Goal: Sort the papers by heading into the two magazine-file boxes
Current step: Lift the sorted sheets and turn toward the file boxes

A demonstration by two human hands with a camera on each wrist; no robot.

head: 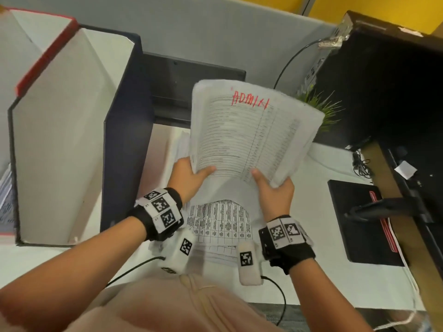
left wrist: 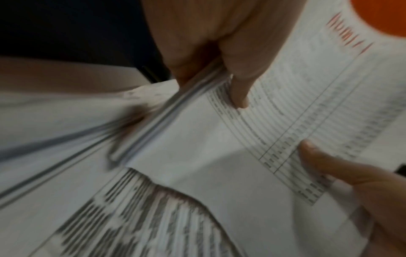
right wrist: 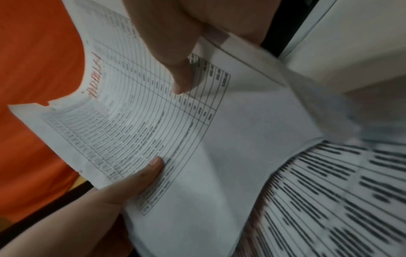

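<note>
Both hands hold up one sheaf of printed table papers (head: 251,133) with "ADMIN" written in red at its top. My left hand (head: 190,174) pinches the lower left corner, thumb on the front, and my right hand (head: 275,188) pinches the lower right edge. The left wrist view shows the left hand (left wrist: 206,57) clamped on the sheaf (left wrist: 296,107). In the right wrist view the right hand (right wrist: 175,52) grips the same sheaf (right wrist: 142,121). A pile of papers (head: 221,224) lies on the desk below. At the left stands a dark blue file box (head: 124,140), with a red one (head: 45,51) beyond it.
A black screen (head: 191,77) stands behind the papers, with a small green plant (head: 322,109) and a black computer case (head: 388,80) to the right. A black pad with red trim (head: 359,219) lies on the white desk (head: 323,164) at the right. More printed sheets (head: 6,195) show at the left edge.
</note>
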